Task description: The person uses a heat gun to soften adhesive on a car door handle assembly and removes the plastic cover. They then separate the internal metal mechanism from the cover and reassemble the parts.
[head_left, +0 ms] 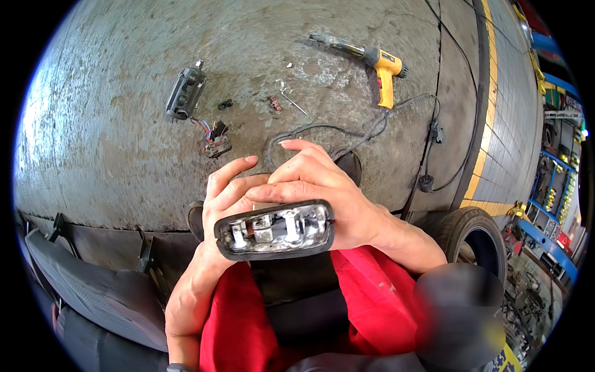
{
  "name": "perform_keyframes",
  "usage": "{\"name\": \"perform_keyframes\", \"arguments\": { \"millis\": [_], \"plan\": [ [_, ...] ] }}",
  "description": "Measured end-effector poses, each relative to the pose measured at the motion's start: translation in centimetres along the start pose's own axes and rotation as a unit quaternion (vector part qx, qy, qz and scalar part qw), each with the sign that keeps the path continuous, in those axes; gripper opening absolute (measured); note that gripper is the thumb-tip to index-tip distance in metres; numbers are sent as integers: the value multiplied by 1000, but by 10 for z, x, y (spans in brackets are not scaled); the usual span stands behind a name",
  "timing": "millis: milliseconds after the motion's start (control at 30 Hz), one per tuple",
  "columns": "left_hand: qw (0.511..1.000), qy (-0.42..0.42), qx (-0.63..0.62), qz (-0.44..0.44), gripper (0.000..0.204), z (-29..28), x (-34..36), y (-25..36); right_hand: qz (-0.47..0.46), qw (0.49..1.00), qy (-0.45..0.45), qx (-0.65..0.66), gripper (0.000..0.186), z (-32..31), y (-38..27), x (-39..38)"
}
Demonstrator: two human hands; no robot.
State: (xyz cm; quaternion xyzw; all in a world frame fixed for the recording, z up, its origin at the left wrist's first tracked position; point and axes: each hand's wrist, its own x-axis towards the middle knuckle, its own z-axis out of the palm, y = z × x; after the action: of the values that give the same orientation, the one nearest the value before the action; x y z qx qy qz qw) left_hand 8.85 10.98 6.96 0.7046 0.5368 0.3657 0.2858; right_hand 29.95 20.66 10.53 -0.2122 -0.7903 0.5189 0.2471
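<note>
Above my lap I hold an oblong vehicle lamp housing (280,228) with both hands. Its open side shows a silvery reflector interior with a few post-like parts, framed by a black rubber-like rim. My left hand (224,201) grips the housing's left end and far side, index finger raised and bent. Around the right end and far edge closes my right hand (331,195), its fingers reaching across toward the left ones. Where the fingertips meet, part of the grip is hidden. Beyond the hands on the floor lie a dark grey casing (186,92) and a wired connector piece (217,146).
A yellow heat gun (387,74) rests on the worn floor, its black cable (365,131) looping right to a plug (426,183). Small red bits (274,103) and a thin metal rod (294,103) lie nearby. Seats (93,285) stand left, a tyre (480,232) right.
</note>
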Motion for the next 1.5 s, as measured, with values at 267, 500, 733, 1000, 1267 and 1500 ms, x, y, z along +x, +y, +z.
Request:
{"name": "perform_keyframes", "arguments": {
  "millis": [267, 500, 733, 1000, 1267, 1500],
  "plan": [
    [995, -10, -75, -71, 43, 5, -4, 2, -18, 998, 19, 50, 79, 1, -5, 3],
    [985, -3, -139, -105, 43, 9, -8, 2, 1, 996, 17, 83, 91, -8, -15, 8],
    [939, -48, -290, -177, 48, 8, -18, 2, -30, 999, 29, 5, 93, -14, -19, 9],
    [951, -97, -275, -103, 44, 7, -19, -3, -55, 990, 52, -123, 75, -21, -25, 7],
    [975, -97, -198, -25, 37, 12, -12, -5, -78, 979, 67, -177, 42, -15, -25, 6],
    [979, -94, -176, -27, 39, 4, -10, 3, -100, 984, 67, -132, 65, -15, -18, 5]
  ]
}}
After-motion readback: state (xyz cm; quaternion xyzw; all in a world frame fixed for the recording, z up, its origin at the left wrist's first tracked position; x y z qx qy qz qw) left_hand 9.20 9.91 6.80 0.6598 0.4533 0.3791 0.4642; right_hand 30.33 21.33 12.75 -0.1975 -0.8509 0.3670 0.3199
